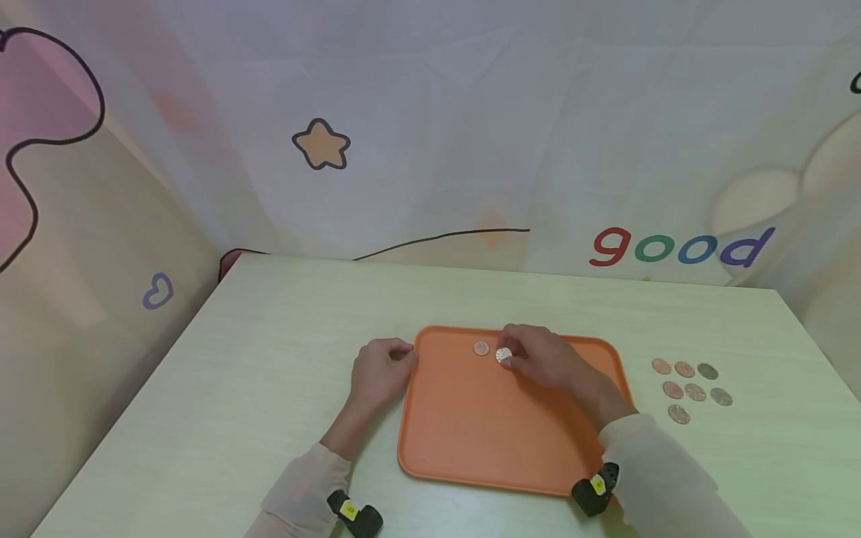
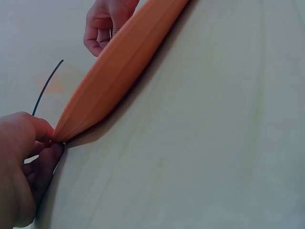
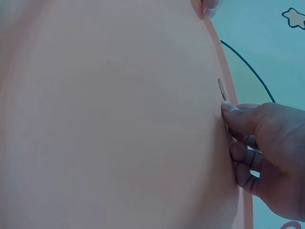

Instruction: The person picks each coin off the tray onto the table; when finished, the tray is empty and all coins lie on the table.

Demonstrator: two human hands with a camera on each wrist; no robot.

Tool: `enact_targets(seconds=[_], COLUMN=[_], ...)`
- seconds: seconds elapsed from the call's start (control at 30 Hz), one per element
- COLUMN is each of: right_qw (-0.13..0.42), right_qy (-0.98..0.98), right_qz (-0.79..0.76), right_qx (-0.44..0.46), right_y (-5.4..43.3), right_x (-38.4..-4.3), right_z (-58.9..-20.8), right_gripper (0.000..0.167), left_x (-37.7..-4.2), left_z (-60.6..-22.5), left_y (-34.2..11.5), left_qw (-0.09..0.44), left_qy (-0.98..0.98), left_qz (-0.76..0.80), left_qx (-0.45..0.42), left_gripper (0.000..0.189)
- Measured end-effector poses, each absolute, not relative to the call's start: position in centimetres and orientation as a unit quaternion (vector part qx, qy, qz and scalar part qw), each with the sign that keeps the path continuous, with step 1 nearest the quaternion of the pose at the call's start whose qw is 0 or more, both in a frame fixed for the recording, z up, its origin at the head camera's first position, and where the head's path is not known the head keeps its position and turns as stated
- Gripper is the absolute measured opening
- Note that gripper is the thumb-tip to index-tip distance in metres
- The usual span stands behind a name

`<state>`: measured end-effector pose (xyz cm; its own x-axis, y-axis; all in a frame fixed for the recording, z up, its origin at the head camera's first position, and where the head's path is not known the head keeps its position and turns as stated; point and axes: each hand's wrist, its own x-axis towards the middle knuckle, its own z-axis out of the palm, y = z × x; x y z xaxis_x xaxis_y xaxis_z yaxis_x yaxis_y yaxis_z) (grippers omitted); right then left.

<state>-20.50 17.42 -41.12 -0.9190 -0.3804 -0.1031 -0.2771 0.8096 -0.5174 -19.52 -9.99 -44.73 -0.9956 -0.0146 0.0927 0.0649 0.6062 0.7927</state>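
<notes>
An orange tray (image 1: pixel 498 433) lies on the table in the head view. At its upper left corner my left hand (image 1: pixel 380 373) pinches the rim between thumb and fingers; the left wrist view shows the same hand (image 2: pixel 24 167) at the tray's edge (image 2: pixel 109 81). My right hand (image 1: pixel 545 359) is over the far part of the tray, holding a silvery coin (image 1: pixel 503 356) by its edge with thumb and finger. Just left of that coin, a copper-coloured coin (image 1: pixel 480 348) rests on the tray. In the right wrist view the right hand (image 3: pixel 271 148) is low against the tray surface (image 3: pixel 114 114).
Right of the tray, several copper and silvery coins (image 1: pixel 696 392) lie in loose rows on the pale table (image 1: pixel 303 321). A printed cloth backdrop (image 1: pixel 430 149) rises behind the table's far edge. Each sleeve has a small black camera (image 1: pixel 595 489) at the wrist.
</notes>
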Motion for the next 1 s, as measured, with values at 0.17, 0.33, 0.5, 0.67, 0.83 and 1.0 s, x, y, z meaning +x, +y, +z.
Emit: enact_targets(seconds=[0.17,0.33,0.5,0.67,0.83,1.0], right_qw=[0.107,0.111,0.111,0.122,0.125,0.122], right_qy=[0.942,0.934,0.932,0.93,0.923,0.918], right_qz=[-0.275,-0.302,-0.311,-0.318,-0.335,-0.35], right_qx=[-0.163,-0.154,-0.151,-0.141,-0.141,-0.141], right_y=[17.6,17.9,18.2,18.4,18.5,18.7], right_x=[-20.5,-20.5,-20.6,-20.7,-20.8,-20.9], right_z=[-41.5,-41.8,-41.8,-41.7,-41.6,-41.6], right_gripper=[0.018,0.018,0.02,0.024,0.026,0.024], left_x=[-19.6,-19.6,-19.5,-19.5,-19.5,-19.5], left_z=[-44.8,-44.7,-44.6,-44.6,-44.6,-44.6], left_y=[-10.0,-10.0,-10.0,-10.0,-10.0,-10.0], left_qw=[0.039,0.038,0.037,0.038,0.038,0.038], left_qy=[-0.895,-0.895,-0.894,-0.893,-0.894,-0.894], left_qz=[-0.445,-0.444,-0.447,-0.449,-0.446,-0.446], left_qx=[-0.008,-0.006,-0.007,-0.009,-0.009,-0.008], left_gripper=[0.016,0.017,0.016,0.016,0.015,0.015])
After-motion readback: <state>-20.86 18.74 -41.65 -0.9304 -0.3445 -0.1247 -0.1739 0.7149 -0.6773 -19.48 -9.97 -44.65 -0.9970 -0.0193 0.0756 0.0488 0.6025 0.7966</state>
